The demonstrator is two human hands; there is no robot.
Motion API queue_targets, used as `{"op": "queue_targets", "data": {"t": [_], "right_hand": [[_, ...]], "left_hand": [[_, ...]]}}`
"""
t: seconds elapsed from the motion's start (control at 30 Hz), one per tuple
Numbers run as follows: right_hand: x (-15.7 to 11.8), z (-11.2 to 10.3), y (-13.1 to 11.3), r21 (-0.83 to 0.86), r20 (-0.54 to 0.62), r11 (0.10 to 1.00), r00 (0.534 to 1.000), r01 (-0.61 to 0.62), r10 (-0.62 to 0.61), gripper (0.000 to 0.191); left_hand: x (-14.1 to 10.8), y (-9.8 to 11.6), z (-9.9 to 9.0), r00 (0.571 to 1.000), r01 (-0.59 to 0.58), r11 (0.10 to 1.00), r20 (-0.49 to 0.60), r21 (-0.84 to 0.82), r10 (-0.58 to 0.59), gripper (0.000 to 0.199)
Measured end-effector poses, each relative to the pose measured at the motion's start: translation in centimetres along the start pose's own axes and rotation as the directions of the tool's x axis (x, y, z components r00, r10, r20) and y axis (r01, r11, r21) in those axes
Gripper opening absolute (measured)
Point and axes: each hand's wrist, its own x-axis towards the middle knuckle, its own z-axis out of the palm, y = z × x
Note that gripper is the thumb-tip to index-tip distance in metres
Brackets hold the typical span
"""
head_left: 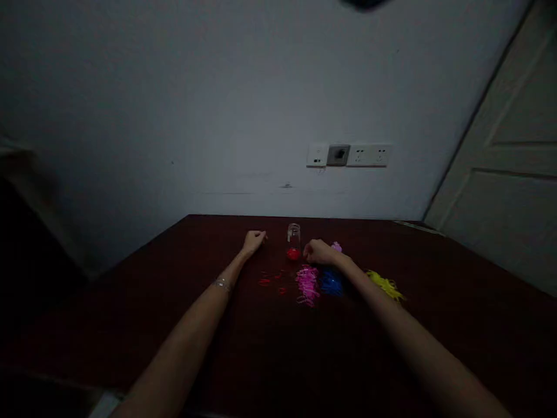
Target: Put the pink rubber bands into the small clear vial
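Note:
A clear glass jar (293,233) stands upright on the table, with red pieces (293,254) in its bottom. Left of the jar and apart from it, my left hand (255,240) rests with its fingers curled closed; whatever they may hold is hidden. Just right of the jar is my right hand (318,252), fingers bent together and pointing toward it; their contents are too small to tell. A few loose thin red pieces (272,280) lie in front of the jar. Below my right hand are a pile of pink bands (307,284) and a blue pile (331,281), partly covered by my forearm.
Yellow bands (386,284) lie right of my right forearm, and a light purple pile (336,247) shows behind my right hand. The dark red table (174,313) meets a wall bearing sockets (369,155). A door (505,157) stands at the right.

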Motion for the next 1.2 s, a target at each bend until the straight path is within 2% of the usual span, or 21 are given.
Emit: {"op": "queue_targets", "data": {"t": [0.13,0.27,0.43,0.53,0.63,0.7,0.8,0.9,1.03,1.2], "right_hand": [[-0.1,-0.7,-0.2,0.011,0.037,0.998,0.997,-0.066,0.065,0.024],[-0.4,-3.1,0.1,0.093,-0.033,0.991,0.995,-0.095,0.098,0.026],[-0.8,-7.3,0.2,0.241,-0.191,0.970,0.981,0.036,0.012,0.026],[-1.1,-8.7,-0.9,0.262,-0.285,0.956,0.957,0.134,-0.056,0.025],[-1.3,-9.0,-2.5,0.165,-0.327,0.964,0.933,0.211,-0.148,0.023],[-1.3,-8.8,-3.6,0.012,-0.340,0.974,0.917,0.225,-0.208,0.022],[-1.4,-8.3,-4.9,-0.243,-0.360,0.950,0.891,0.196,-0.276,0.021],[-1.5,-7.9,-5.7,-0.394,-0.356,0.904,0.879,0.167,-0.317,0.020],[-1.7,-7.6,-6.0,-0.463,-0.336,0.867,0.869,0.184,-0.364,0.018],[-1.6,-7.5,-5.8,-0.407,-0.328,0.885,0.868,0.226,-0.373,0.021]], "left_hand": [[-0.5,0.2,0.0,1.000,-0.023,0.999,-0.008,0.039,0.023,0.041],[-0.8,0.6,-0.2,1.000,-0.030,0.995,0.001,0.094,0.030,0.039],[-1.0,1.1,-0.3,1.000,-0.025,0.992,0.009,0.125,0.024,0.037],[-1.1,1.1,-0.3,0.999,-0.035,0.991,0.024,0.126,0.032,0.036],[-1.1,1.0,-0.3,0.999,-0.043,0.991,0.024,0.124,0.040,0.036],[-1.0,0.9,-0.3,0.999,-0.041,0.992,0.024,0.121,0.039,0.037],[-1.1,0.8,-0.3,0.999,-0.030,0.992,0.030,0.119,0.027,0.037],[-1.2,1.0,-0.4,0.999,-0.029,0.991,0.030,0.129,0.025,0.036],[-1.4,1.2,-0.4,0.999,-0.033,0.990,0.034,0.138,0.029,0.036],[-1.3,1.0,-0.3,0.998,-0.049,0.991,0.042,0.125,0.044,0.037]]}}
